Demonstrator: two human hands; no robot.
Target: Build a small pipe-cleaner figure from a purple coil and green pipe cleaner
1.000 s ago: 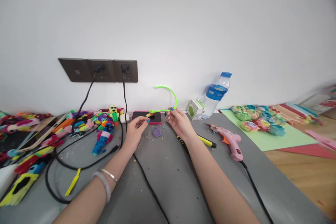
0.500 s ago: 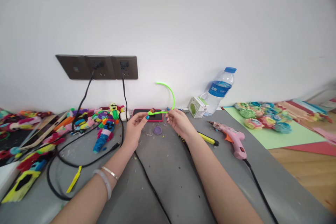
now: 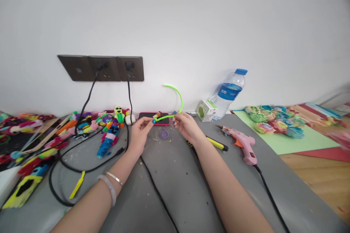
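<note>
Nearest, two bare forearms reach out over the grey surface (image 3: 175, 189), a black cable (image 3: 158, 196) running between them. Left hand (image 3: 139, 134), fingers pinched shut on the near end of a neon green pipe cleaner (image 3: 175, 102), where a small coloured bundle sits. Right hand (image 3: 187, 127), fingers closed on the same stem further along; beyond that grip it arcs up free against the wall. Judged light, soft-napped, wire-cored: bends easily, keeps its bend, best held close to the working point. A purple disc (image 3: 164, 134) lies just below the hands, yellow pen (image 3: 217, 144) and pink glue gun (image 3: 240, 143) to the right. Behind: red-edged phone (image 3: 153, 118), water bottle (image 3: 228, 93), wall sockets (image 3: 101, 68).
</note>
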